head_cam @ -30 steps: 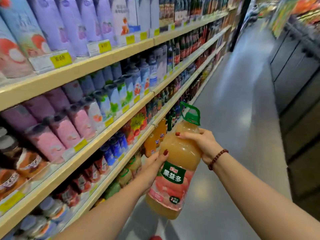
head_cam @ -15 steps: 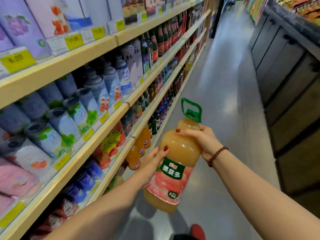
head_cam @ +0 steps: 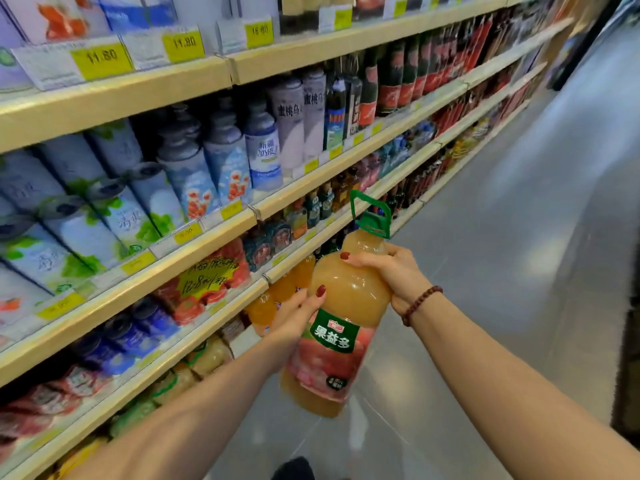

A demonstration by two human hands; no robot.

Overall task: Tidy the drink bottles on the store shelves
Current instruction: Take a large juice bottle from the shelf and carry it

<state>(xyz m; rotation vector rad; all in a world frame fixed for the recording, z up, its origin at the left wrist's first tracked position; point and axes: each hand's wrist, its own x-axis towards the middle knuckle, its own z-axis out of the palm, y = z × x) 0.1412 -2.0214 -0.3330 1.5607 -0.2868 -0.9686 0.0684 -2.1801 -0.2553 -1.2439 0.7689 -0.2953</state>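
Both hands grasp a juice bottle [head_cam: 346,306] labelled 果益多: left hand [head_cam: 294,320] at its side, right hand [head_cam: 391,271] around its shoulder. Shelf price tags [head_cam: 100,58] read 11.80.

Shelves [head_cam: 194,251] run along the left, aisle floor [head_cam: 502,237] to the right. Juice bottle [head_cam: 343,317] is held over the floor, just right of the shelves, left hand [head_cam: 294,320] on its left side, right hand [head_cam: 394,275] at its shoulder.

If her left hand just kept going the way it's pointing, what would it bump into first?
Probably the orange bottles on the low shelf just beyond the left hand, though depth is hard to judge.
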